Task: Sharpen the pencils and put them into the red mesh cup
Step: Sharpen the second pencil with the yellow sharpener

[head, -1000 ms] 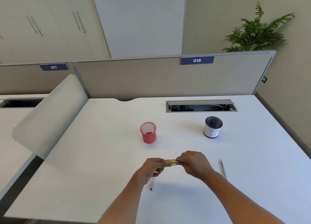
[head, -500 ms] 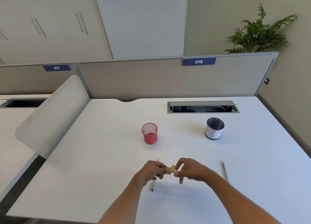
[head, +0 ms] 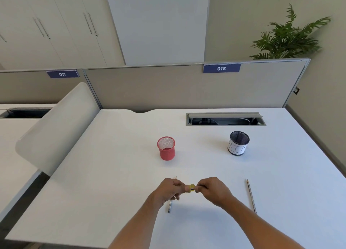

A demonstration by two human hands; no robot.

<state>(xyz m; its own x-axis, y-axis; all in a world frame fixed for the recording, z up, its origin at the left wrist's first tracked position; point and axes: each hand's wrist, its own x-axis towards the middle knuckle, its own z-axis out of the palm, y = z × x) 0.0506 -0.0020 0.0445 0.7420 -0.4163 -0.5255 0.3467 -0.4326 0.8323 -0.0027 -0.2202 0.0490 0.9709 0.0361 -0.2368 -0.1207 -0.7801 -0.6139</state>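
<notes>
Yellow sharpener pinched between left hand, right hand (fingertips meeting)

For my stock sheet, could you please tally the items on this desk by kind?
Pencils lying on the desk: 2, left pencil and right pencil
Mesh cups: 2, red mesh cup and dark cup
Yellow sharpener: 1
Total: 5
</notes>
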